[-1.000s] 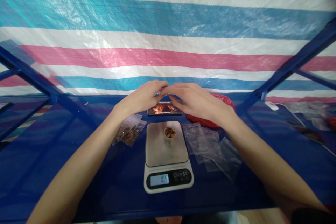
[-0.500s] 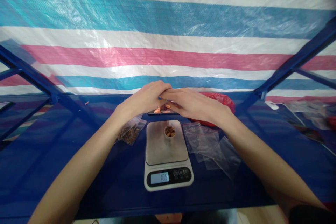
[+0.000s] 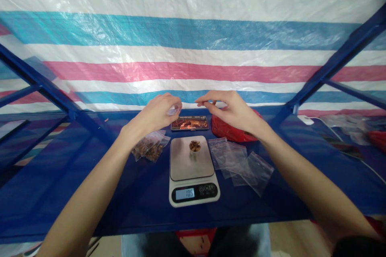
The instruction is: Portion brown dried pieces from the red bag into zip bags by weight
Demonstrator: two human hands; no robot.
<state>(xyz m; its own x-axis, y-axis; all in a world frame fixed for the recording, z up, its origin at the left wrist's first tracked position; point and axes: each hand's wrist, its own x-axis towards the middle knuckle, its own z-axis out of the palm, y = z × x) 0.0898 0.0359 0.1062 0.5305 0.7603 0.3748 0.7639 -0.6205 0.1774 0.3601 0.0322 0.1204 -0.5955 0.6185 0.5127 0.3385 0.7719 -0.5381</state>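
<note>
My left hand (image 3: pixel 161 110) is closed round a piece of clear plastic, apparently a zip bag (image 3: pixel 174 110), mostly hidden by the fingers. To its right, my right hand (image 3: pixel 230 106) hovers above a red plastic bag (image 3: pixel 230 129), fingers stretched out and thumb apart from them; I see nothing held. Between my forearms lies a digital kitchen scale (image 3: pixel 183 166) reading 10.5. On its steel plate stands a small cup (image 3: pixel 195 152) filled with brown, nut-like pieces (image 3: pixel 194 145). Neither hand touches the scale.
Filled zip bags (image 3: pixel 149 147) lie left of the scale, and several flat zip bags (image 3: pixel 230 154) overlap on its right. Behind it a phone (image 3: pixel 189 123) shows a picture. Blue metal bars (image 3: pixel 334 58) flank the blue table (image 3: pixel 144 204); a striped sheet (image 3: pixel 193 32) hangs behind.
My hands, joined before above the phone, have come apart: the left moved left with the clear plastic, the right moved right. The phone is now uncovered. The camera view has shifted slightly.
</note>
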